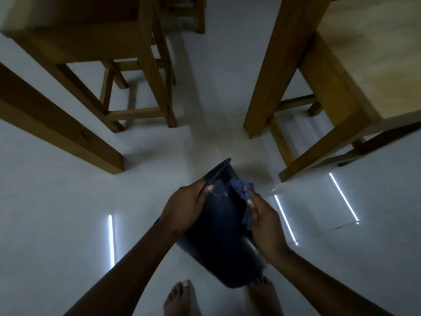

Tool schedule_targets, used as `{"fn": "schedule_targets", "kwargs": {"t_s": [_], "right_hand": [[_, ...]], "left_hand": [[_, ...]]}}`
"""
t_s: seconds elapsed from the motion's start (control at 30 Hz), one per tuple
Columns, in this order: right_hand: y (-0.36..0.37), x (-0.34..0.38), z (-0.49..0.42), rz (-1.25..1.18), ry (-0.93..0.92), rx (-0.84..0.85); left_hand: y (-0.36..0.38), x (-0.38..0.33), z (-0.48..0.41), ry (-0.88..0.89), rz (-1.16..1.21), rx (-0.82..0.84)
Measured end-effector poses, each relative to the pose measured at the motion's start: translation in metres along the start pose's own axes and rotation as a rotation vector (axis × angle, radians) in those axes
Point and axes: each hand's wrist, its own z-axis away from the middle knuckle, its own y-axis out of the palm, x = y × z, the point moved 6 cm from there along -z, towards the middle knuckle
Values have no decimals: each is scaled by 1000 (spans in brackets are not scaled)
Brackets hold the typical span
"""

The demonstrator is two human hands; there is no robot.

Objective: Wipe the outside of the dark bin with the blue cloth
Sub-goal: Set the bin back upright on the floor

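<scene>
The dark bin (pixel 221 236) is held off the floor in front of me, tipped so its rim points away and its base comes toward my feet. My left hand (pixel 184 206) grips the bin's rim on the left side, with fingers curled over the edge. My right hand (pixel 262 217) presses the crumpled blue cloth (pixel 242 190) against the bin's upper right outer wall. Part of the cloth hangs below my right palm.
A pale floor (pixel 68 213) shows bright strip reflections. Wooden table and stool legs (pixel 145 83) stand to the far left, and more wooden furniture (pixel 330 110) to the far right. My bare feet (pixel 182 299) are below the bin.
</scene>
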Motion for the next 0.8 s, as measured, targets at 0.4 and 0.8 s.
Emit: {"fn": "schedule_targets", "kwargs": {"t_s": [0.4,0.8], "right_hand": [[-54,47,9,-178,2,-213],[-50,34,25,-233,69,-224]], "left_hand": [[3,-48,18,337,-454,48],[62,-24,37,211,-407,330]]}}
